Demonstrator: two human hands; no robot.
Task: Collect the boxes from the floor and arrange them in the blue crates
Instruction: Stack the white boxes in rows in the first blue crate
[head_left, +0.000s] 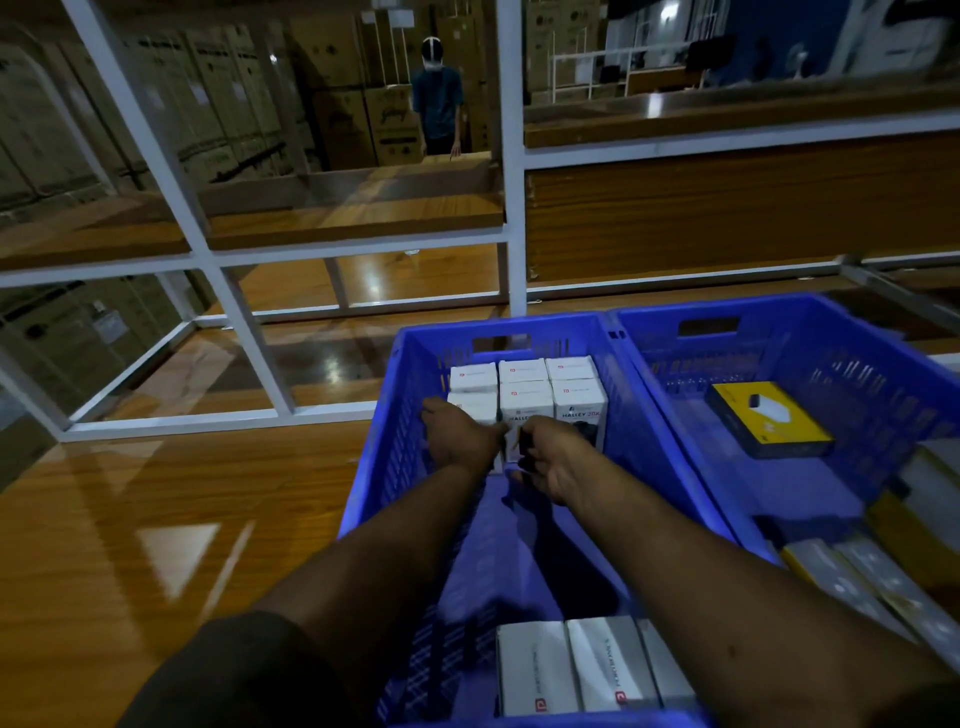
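Both my arms reach into the left blue crate (457, 332). Several white boxes (524, 384) stand in rows against its far wall. My left hand (462, 436) lies against the front of the left-most white box. My right hand (550, 462) grips a white box in the front row, fingers curled around its dark lower part. Three more white boxes (582, 670) stand at the crate's near end. The right blue crate (779, 312) holds a yellow and black box (769, 421).
Both crates sit on a glossy wooden shelf (156, 519) in a white metal frame (249, 332). More yellow and grey boxes (857, 577) lie at the right. A person (436, 93) stands behind the rack among stacked cardboard cartons (218, 104).
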